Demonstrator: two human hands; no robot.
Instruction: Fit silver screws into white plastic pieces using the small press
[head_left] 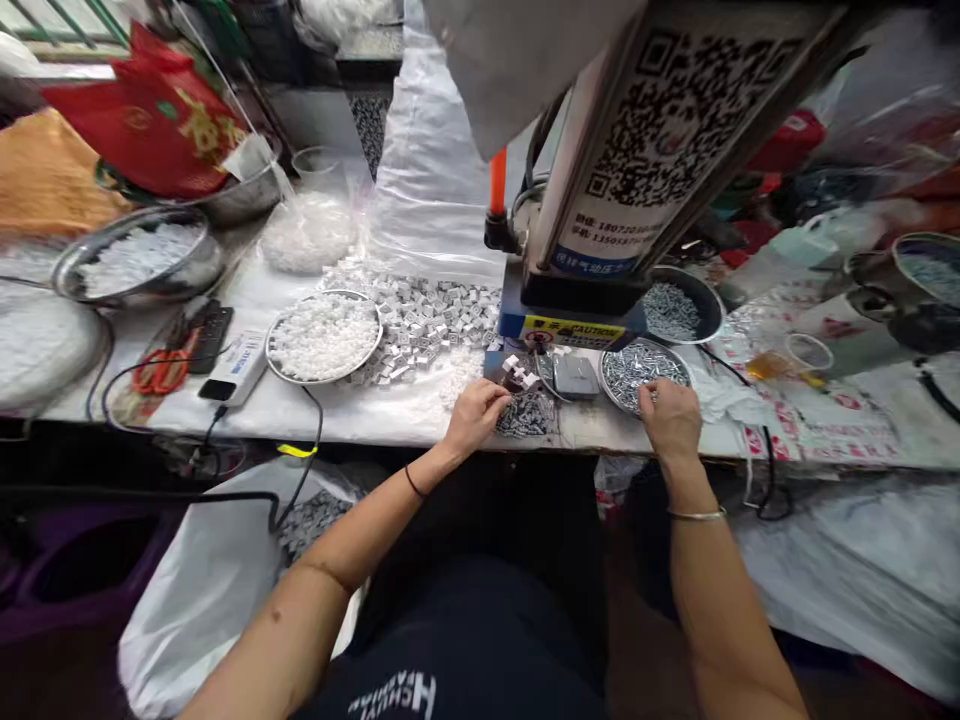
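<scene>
My left hand is closed in a pinch at the base of the press. Just beyond its fingertips are small white plastic pieces; I cannot make out whether the fingers hold anything. A pile of small grey metal parts lies beside that hand. Over the near right rim of a round metal dish full of small shiny metal pins, my right hand has thumb and fingers pressed together. Whatever may be between them is too small to see. A grey box-like block sits between the hands.
Left of the press lie many white plastic blocks and a dish of small white parts. A power strip and orange-handled scissors are farther left. A dark bowl of metal parts stands behind the pin dish. Cables hang over the front edge.
</scene>
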